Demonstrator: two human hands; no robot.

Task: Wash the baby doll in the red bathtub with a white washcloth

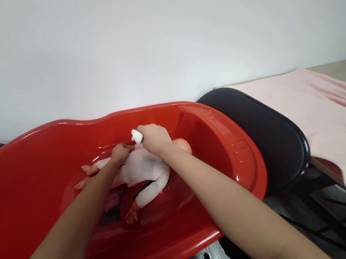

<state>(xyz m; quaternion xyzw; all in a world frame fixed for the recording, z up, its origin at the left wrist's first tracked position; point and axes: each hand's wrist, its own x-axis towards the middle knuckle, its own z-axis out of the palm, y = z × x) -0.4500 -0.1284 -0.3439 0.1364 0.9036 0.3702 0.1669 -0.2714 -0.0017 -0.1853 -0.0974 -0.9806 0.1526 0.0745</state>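
A baby doll (141, 167) with a pale cloth body lies in a red baby bathtub (235, 147), its head towards the right end and its feet towards the left. My left hand (120, 153) is closed around the doll's far arm near its little hand. Over the doll's chest, my right hand (155, 138) grips a bunched white cloth (136, 136), which pokes out beside the thumb. The doll's near arm (151, 193) stretches down along the tub floor. My right hand and forearm hide part of its shoulder and head.
Right of the tub is a black padded seat (252, 132). Beyond it, a pink cloth (322, 115) drapes over a wooden surface (345, 70). A pale wall (150, 44) stands close behind the tub. Dark frame bars (321, 208) show below at the right.
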